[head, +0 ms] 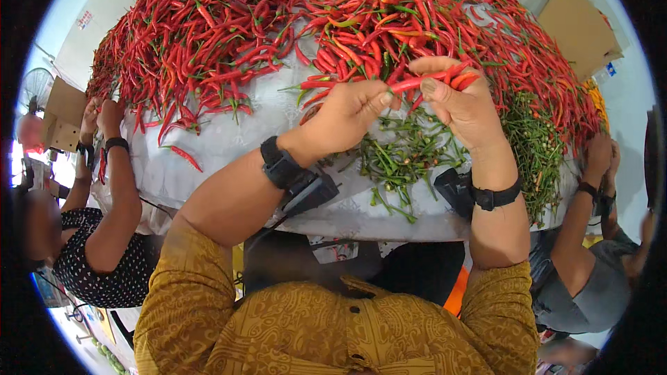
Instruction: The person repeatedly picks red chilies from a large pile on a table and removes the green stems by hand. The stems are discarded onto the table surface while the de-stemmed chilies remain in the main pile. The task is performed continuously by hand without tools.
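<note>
Between finger and thumb, my right hand (458, 99) grips a red chili pepper (409, 85), with a few more red chilies (464, 80) tucked in its fingers. My left hand (346, 114) pinches the stem end of that same pepper; the stem itself is mostly hidden by the fingertips. Under and just in front of my wrists lies a heap of plucked green chili stems (406, 159) on the pale plastic table covering (276, 109). Beyond both hands spreads a pile of red chilies (359, 47), some orange or green among them.
Another large chili pile (208, 36) covers the table's left side. A second stem heap (534, 156) lies to the right. One loose chili (183, 157) rests near the left front edge. Co-workers' hands (107, 117) (599, 153) are busy at both sides. A cardboard box (578, 28) stands at back right.
</note>
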Motion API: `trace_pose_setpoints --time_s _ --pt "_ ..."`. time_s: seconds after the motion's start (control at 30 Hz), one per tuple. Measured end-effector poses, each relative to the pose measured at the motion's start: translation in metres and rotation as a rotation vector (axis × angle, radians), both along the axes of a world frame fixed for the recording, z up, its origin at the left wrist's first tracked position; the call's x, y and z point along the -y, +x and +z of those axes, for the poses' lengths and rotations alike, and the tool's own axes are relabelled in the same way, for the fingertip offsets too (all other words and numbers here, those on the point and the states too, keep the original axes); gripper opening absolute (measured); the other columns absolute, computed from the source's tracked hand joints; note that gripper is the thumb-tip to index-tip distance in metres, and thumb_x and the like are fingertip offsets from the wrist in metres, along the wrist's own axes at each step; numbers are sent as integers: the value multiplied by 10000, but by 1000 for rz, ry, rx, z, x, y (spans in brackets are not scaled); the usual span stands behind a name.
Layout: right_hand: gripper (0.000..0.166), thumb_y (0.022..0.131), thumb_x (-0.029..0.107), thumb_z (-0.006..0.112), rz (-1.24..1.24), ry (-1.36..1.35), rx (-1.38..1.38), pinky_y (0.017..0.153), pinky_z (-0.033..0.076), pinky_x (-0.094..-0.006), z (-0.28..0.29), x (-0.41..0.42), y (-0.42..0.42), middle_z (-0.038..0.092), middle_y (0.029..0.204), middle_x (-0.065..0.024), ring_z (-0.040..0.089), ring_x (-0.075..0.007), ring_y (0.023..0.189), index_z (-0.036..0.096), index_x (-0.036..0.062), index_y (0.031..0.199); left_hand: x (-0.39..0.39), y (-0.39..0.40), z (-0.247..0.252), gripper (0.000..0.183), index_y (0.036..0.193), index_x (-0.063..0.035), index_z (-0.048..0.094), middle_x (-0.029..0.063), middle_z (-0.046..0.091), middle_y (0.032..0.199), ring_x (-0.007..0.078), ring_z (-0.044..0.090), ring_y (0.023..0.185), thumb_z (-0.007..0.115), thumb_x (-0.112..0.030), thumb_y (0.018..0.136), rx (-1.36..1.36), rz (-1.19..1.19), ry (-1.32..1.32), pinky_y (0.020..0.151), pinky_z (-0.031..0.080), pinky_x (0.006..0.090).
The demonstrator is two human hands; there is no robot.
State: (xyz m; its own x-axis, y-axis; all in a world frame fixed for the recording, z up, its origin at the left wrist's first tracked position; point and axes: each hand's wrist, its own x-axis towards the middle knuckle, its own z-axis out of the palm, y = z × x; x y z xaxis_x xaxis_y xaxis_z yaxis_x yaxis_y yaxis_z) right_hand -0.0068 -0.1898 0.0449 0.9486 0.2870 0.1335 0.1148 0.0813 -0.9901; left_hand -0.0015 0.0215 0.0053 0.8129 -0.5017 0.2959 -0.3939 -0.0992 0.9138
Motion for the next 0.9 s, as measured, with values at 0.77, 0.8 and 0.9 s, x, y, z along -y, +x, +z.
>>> trace_pose_setpoints --time_s 0.77,0.8,0.9 --pt "295 940 308 590 -219 128 -29 556 441 -262 -7 21 21 597 738 -42 545 -115 601 589 47 802 0 -1 9 271 789 -12 589 109 536 692 302 525 638 652 -257 885 371 -552 100 587 398 377" --pt "304 944 318 583 -227 108 31 573 453 -270 -5 21 21 606 761 -46 556 -121 624 581 53 796 -1 0 7 278 803 -14 604 104 547 700 292 533 647 675 -274 867 372 -558 70 594 403 373" --pt "219 906 207 599 -123 -415 206 699 499 -315 -5 27 19 656 818 -78 627 -175 725 643 -8 903 -5 2 6 312 842 -14 633 97 578 733 269 554 684 711 -315 832 335 -538 57 623 418 369"
